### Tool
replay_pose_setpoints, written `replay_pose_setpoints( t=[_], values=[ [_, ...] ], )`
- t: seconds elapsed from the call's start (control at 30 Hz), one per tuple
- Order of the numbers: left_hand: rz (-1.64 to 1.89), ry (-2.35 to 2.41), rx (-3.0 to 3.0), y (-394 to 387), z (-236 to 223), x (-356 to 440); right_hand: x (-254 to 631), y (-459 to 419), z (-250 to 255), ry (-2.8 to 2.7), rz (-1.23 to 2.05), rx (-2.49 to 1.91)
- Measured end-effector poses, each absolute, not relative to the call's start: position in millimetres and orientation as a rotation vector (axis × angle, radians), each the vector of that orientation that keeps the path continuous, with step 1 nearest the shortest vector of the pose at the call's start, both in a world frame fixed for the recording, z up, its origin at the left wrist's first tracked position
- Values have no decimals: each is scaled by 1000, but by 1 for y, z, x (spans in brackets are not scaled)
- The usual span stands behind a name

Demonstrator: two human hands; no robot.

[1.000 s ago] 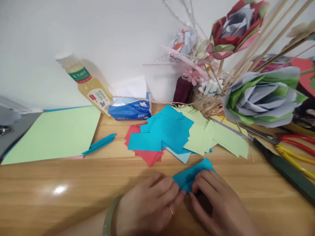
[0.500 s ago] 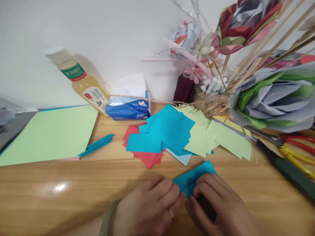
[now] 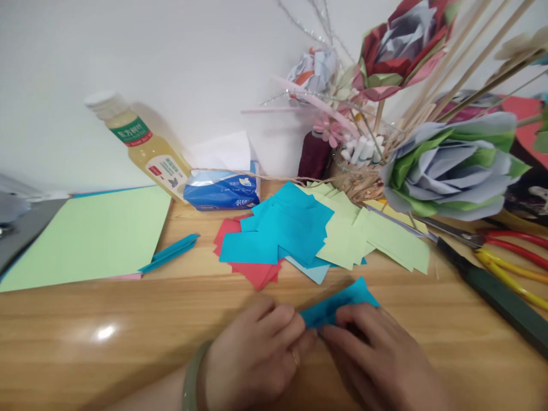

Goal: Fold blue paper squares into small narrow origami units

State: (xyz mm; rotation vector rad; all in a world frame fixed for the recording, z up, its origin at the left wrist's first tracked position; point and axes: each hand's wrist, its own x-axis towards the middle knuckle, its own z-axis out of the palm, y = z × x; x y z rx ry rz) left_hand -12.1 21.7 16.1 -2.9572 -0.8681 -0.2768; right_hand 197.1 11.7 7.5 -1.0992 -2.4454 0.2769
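Observation:
A blue sheet of paper (image 3: pixel 342 297) slants up from the table at the front, pinched between both hands. My left hand (image 3: pixel 261 348), with a ring and a bangle, has its fingers closed on the paper's left end. My right hand (image 3: pixel 377 354) grips the lower edge with thumb and fingers, covering part of the sheet. The paper's near edge looks turned up, though the fingers hide most of it. Just behind lies a pile of blue paper pieces (image 3: pixel 295 222), overlapping red pieces (image 3: pixel 257 277) and pale green pieces (image 3: pixel 342 240).
A folded blue strip (image 3: pixel 171 253) lies beside large green sheets (image 3: pixel 94 240) at left. Behind stand a drink bottle (image 3: pixel 149 154) and a tissue pack (image 3: pixel 222 188). At right are a paper flower (image 3: pixel 454 165), scissors (image 3: pixel 454 231) and a dark-green-handled tool (image 3: pixel 492 291).
My right thumb and fingers have shifted left along the paper's near edge, closer to my left hand. More of the near edge is turned up, and the view has swung slightly right.

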Motion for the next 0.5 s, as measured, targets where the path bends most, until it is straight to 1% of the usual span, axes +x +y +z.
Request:
replay_pose_setpoints(
  t=[0.13, 0.3, 0.5],
  values=[
    [-292, -866, -2943, 24, 16, -12, 217, 5, 10, -2660, 22, -882],
    [-343, -865, -2919, 25, 13, -14, 238, 5, 16, -2736, -256, -743],
    [-383, -817, -2860, 29, 15, -18, 237, 0, 19, -2811, -358, -701]
  ],
)
